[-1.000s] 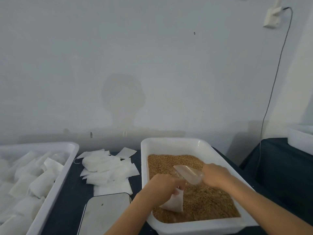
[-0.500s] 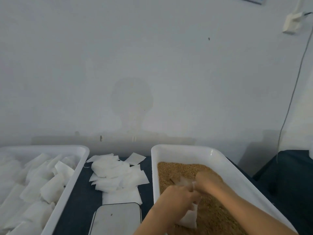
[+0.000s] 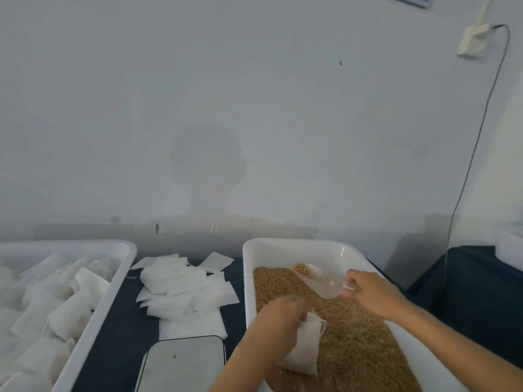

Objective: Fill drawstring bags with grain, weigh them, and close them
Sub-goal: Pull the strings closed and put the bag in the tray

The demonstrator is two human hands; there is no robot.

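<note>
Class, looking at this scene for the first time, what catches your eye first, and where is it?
The white tray of brown grain at lower right, where the right hand holds a clear scoop and the left hand grips a small white bag. Loose empty bags lie in the middle.

No text, label, brand or number can be read anywhere in the head view. The one candidate is the blue-edged sign [image 3: 411, 0] high on the wall, up and to the left of the wall socket [image 3: 474, 41] — only its lower corner shows, with nothing legible on it. The scale [image 3: 184, 363], far below the socket at the bottom edge, shows a plain pale top — no digits or markings can be made out.
</note>
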